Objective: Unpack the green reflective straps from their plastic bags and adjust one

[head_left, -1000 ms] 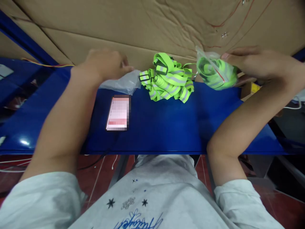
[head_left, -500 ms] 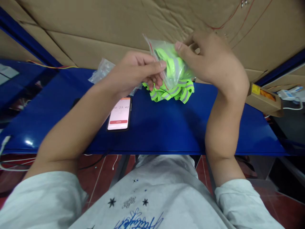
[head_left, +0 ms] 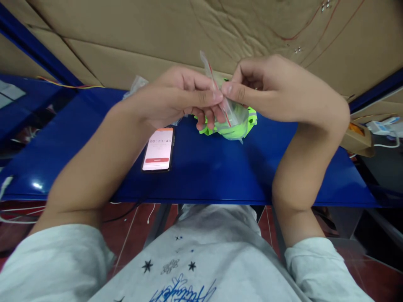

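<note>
2 hands (head_left: 179,94) pinch 1 clear bag (head_left: 231,114) holding green webbing (head_left: 235,132).

The pale shirt (head_left: 233,260) has short sleeves (head_left: 63,256), black stars (head_left: 147,266) and blue lettering (head_left: 172,294)

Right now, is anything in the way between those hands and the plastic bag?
Nothing visible: the left hand and right hand both pinch the clear bag near its red strip. The phone lies off to the left, not between them.

Left hand (head_left: 176,91), right hand (head_left: 267,90) close together, thumb tips (head_left: 217,97) near each other, fingers (head_left: 200,116) curled; both arms (head_left: 94,161) bent.
</note>
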A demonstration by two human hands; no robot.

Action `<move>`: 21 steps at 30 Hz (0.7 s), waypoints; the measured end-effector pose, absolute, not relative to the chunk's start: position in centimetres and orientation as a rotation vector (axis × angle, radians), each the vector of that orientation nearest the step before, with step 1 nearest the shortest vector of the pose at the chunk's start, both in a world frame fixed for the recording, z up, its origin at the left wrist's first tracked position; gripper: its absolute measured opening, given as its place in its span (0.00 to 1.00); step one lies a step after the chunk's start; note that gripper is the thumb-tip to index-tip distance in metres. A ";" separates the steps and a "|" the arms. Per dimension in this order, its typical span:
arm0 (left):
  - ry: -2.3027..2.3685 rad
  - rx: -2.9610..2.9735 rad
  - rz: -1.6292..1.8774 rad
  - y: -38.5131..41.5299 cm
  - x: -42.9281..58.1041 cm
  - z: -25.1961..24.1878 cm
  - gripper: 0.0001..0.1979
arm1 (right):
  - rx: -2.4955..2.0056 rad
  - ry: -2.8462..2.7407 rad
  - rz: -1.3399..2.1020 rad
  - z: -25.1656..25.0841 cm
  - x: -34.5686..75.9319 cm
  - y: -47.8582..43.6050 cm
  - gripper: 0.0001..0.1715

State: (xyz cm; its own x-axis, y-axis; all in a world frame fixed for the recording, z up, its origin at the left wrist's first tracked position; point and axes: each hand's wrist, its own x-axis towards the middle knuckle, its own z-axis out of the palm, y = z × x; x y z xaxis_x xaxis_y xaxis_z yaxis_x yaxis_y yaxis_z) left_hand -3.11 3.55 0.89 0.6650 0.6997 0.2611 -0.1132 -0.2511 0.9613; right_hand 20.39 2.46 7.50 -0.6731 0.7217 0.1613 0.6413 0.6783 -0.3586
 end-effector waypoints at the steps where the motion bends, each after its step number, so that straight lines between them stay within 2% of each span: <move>1: 0.496 1.653 0.825 3.4 -3.1 1.0 0.17 | -1.055 -2.615 0.407 7.5 20.6 2.6 0.36; 7: 0.458 1.649 0.867 1.7 -2.5 1.6 0.18 | -0.743 -2.659 0.721 7.2 21.0 2.7 0.38; 11: 0.426 1.670 0.714 0.9 -2.4 2.3 0.16 | -0.525 -2.676 0.990 7.3 20.4 2.8 0.30; 13: 0.416 1.705 0.651 0.8 -2.5 2.5 0.11 | -0.435 -2.702 1.054 7.5 20.3 2.9 0.25; 16: 0.421 1.730 0.616 1.0 -2.4 2.3 0.06 | -0.511 -2.761 1.063 7.7 20.4 3.0 0.22; 19: 0.515 1.684 0.675 1.4 -2.3 1.8 0.10 | -0.631 -2.766 0.992 7.7 20.8 3.2 0.23; 21: 0.583 1.620 0.792 1.7 -2.3 1.6 0.12 | -0.753 -2.662 0.813 7.7 21.2 3.0 0.22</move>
State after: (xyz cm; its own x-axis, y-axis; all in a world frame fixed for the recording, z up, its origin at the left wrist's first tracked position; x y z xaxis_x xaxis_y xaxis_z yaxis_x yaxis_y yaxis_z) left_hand -2.32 1.71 1.62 0.6450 0.7427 0.1800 -0.0497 -0.1943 0.9797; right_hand 21.19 3.04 7.66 -0.8327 0.5462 0.0905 0.4024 0.7094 -0.5786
